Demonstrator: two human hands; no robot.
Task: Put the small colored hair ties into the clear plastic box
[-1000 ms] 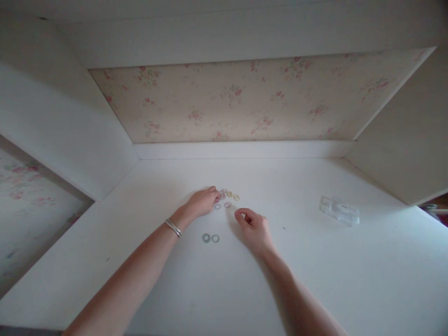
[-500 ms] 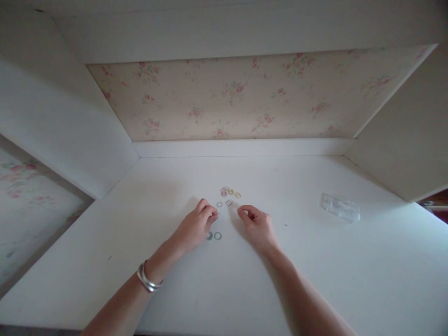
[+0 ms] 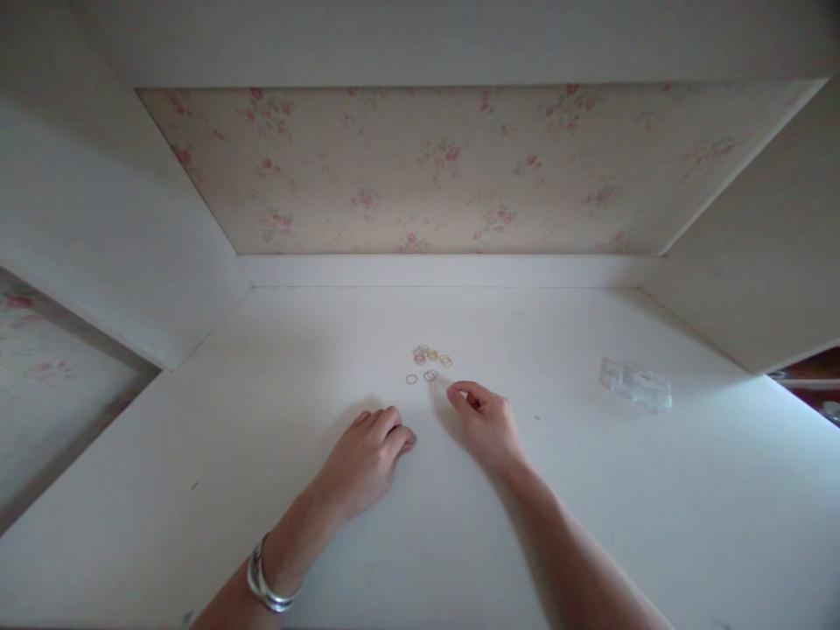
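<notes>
Your left hand (image 3: 367,457) curls over a green edge (image 3: 415,439), pinch unclear; your right hand (image 3: 489,429) presses thumb to forefinger. Small rings (image 3: 420,358), toward the tabletop (image 3: 591,516)'s back edge, should handle light, pliant: grasp rims.

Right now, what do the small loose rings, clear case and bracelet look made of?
Small loose rings: perhaps elastic or plastic; thin pink and yellow loops, too small to confirm material or finish.
Clear case: likely hard plastic, smooth; see-through with pale edges.
Bracelet: probably polished metal; silvery, bright highlights.
</notes>
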